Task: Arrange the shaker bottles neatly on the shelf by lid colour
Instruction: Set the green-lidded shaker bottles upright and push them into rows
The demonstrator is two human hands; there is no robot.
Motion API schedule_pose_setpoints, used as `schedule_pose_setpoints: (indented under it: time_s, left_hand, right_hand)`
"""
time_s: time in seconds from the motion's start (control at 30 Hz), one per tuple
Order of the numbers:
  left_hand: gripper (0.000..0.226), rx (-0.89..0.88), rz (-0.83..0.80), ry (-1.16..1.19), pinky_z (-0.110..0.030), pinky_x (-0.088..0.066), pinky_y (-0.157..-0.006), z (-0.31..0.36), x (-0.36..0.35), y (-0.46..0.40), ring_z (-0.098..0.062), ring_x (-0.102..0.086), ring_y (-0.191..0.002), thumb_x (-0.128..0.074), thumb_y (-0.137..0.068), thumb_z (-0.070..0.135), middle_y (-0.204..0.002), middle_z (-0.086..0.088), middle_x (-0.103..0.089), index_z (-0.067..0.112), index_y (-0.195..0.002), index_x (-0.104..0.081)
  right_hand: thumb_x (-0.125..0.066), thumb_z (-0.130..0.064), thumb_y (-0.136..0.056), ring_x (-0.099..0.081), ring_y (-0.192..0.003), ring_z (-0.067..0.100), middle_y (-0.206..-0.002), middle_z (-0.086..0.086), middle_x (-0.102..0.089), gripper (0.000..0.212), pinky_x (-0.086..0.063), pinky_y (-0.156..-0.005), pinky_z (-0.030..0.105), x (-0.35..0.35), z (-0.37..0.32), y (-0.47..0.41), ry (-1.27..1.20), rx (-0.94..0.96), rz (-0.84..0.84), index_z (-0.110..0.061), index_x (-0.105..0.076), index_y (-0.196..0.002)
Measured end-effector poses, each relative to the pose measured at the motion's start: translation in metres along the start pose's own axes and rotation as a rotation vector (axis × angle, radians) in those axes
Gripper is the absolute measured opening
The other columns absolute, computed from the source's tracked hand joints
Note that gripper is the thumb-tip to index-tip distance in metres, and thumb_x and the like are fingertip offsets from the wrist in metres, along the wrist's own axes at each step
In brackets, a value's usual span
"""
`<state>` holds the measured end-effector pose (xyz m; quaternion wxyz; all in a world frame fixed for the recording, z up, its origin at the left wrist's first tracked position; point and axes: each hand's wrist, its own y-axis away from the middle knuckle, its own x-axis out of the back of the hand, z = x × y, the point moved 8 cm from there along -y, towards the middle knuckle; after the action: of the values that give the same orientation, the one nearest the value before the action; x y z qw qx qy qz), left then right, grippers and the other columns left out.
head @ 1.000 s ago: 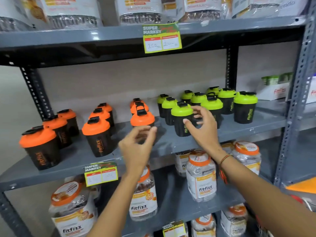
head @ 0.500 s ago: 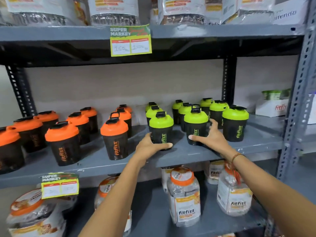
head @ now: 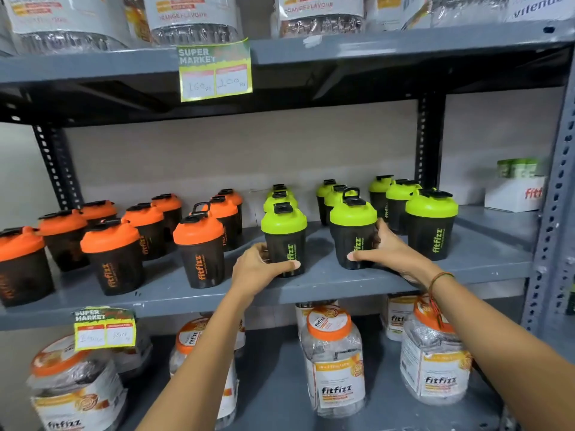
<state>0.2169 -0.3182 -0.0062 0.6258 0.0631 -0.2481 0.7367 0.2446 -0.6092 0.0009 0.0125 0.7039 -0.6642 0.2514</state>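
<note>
Black shaker bottles stand on the grey middle shelf (head: 317, 284). Several orange-lidded ones (head: 199, 250) fill the left half and several green-lidded ones (head: 431, 225) fill the right half, each in rows running back. My left hand (head: 258, 267) grips the base of the front green-lidded bottle (head: 284, 241) in the left green row. My right hand (head: 385, 251) grips the lower side of the front green-lidded bottle (head: 353, 234) in the middle green row. Both bottles stand upright on the shelf.
Large clear Fitfizz jars (head: 334, 362) with orange lids stand on the shelf below. Jars line the top shelf (head: 373, 46), which carries a price tag (head: 214, 71). Another tag (head: 104, 329) hangs on the middle shelf's front edge. A white box (head: 515, 191) sits at the far right.
A second ago both hands were in the air near the bottles. Each has since closed on a front green-lidded bottle, and the view has shifted right and closer.
</note>
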Motion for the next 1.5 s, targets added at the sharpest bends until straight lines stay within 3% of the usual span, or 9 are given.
schedule_pose_setpoints:
  time_s: [0.17,0.43,0.6,0.73,0.83,0.97,1.07,1.2,1.5]
  left_hand:
    - [0.080,0.015,0.015,-0.015,-0.040,-0.052,-0.097,0.002,0.002,0.004,-0.009,-0.069,-0.100,-0.088,-0.038,0.061,-0.106,0.008,-0.075,0.027,-0.107,-0.067]
    - [0.085,-0.001,0.006,-0.034,-0.040,-0.052,-0.098,0.006,0.003,0.006,-0.011,-0.066,-0.104,-0.088,-0.041,0.060,-0.115,0.005,-0.072,0.024,-0.113,-0.063]
    - [0.121,-0.113,0.132,0.023,-0.039,-0.036,-0.114,0.018,0.003,0.022,-0.017,-0.043,-0.138,-0.089,-0.050,0.054,-0.151,0.002,-0.044,0.025,-0.150,-0.026]
    - [0.089,-0.502,0.490,0.096,-0.013,-0.032,-0.110,0.058,-0.004,0.077,0.008,-0.037,-0.135,-0.077,-0.072,0.052,-0.145,0.034,-0.038,0.037,-0.147,-0.031]
    - [0.069,-0.720,0.422,-0.028,-0.013,-0.038,-0.106,0.090,-0.052,0.097,0.008,-0.044,-0.130,-0.070,-0.083,0.042,-0.142,0.021,-0.049,0.025,-0.144,-0.042]
    - [0.080,-0.516,0.178,-0.215,-0.025,-0.044,-0.080,0.096,-0.101,0.072,-0.016,-0.057,-0.114,-0.067,-0.075,0.056,-0.129,0.002,-0.064,0.035,-0.142,-0.029]
    - [0.086,-0.246,0.019,-0.259,-0.032,-0.041,-0.074,0.077,-0.117,0.038,-0.030,-0.062,-0.112,-0.069,-0.062,0.068,-0.121,-0.001,-0.068,0.030,-0.132,-0.037]
    - [0.082,-0.086,-0.070,-0.177,-0.039,-0.051,-0.090,0.067,-0.125,0.013,-0.024,-0.062,-0.113,-0.075,-0.051,0.068,-0.118,0.002,-0.069,0.028,-0.119,-0.056]
    - [0.084,-0.068,-0.014,-0.185,-0.038,-0.054,-0.085,0.068,-0.129,0.011,-0.023,-0.065,-0.108,-0.071,-0.046,0.075,-0.114,0.005,-0.072,0.031,-0.118,-0.061]
  right_hand:
    - [-0.092,-0.033,-0.059,-0.058,-0.110,-0.003,-0.118,-0.021,-0.059,0.095,-0.048,-0.075,0.008,0.000,-0.001,0.003,0.004,0.001,-0.043,-0.045,-0.032,-0.132]
    - [-0.090,-0.026,-0.067,-0.058,-0.122,0.014,-0.133,-0.003,-0.060,0.098,-0.045,-0.105,0.037,0.001,-0.003,0.002,0.042,0.029,-0.044,-0.031,-0.030,-0.144]
    - [-0.090,-0.032,-0.069,-0.050,-0.123,0.005,-0.134,-0.012,-0.050,0.102,-0.040,-0.098,0.023,0.008,-0.010,0.018,-0.020,0.070,-0.016,-0.033,-0.022,-0.145]
    - [-0.082,-0.036,-0.078,-0.056,-0.118,0.006,-0.129,-0.008,-0.057,0.061,-0.050,-0.090,0.020,0.039,-0.029,0.052,0.104,0.345,0.307,-0.034,-0.047,-0.129]
    - [-0.074,-0.037,-0.083,-0.058,-0.099,0.006,-0.108,-0.015,-0.057,0.036,-0.051,-0.080,0.021,0.073,-0.046,0.088,0.257,0.583,0.706,-0.028,-0.056,-0.113]
    - [-0.077,-0.042,-0.077,-0.050,-0.110,0.017,-0.124,-0.003,-0.042,0.064,-0.050,-0.091,0.040,0.120,-0.022,0.095,0.306,0.449,0.956,-0.020,-0.042,-0.127]
    - [-0.078,-0.067,-0.066,-0.052,-0.119,0.024,-0.140,0.008,-0.041,0.097,-0.048,-0.097,0.049,0.141,0.011,0.075,0.302,0.168,0.790,-0.022,-0.032,-0.138]
    - [-0.075,-0.083,-0.049,-0.057,-0.124,0.029,-0.145,0.009,-0.052,0.122,-0.046,-0.102,0.051,0.145,0.041,0.056,0.395,-0.040,0.505,-0.022,-0.029,-0.144]
    - [-0.079,-0.068,-0.057,-0.066,-0.107,0.028,-0.122,0.004,-0.069,0.077,-0.052,-0.087,0.041,0.145,0.041,0.056,0.459,0.013,0.484,-0.029,-0.044,-0.115]
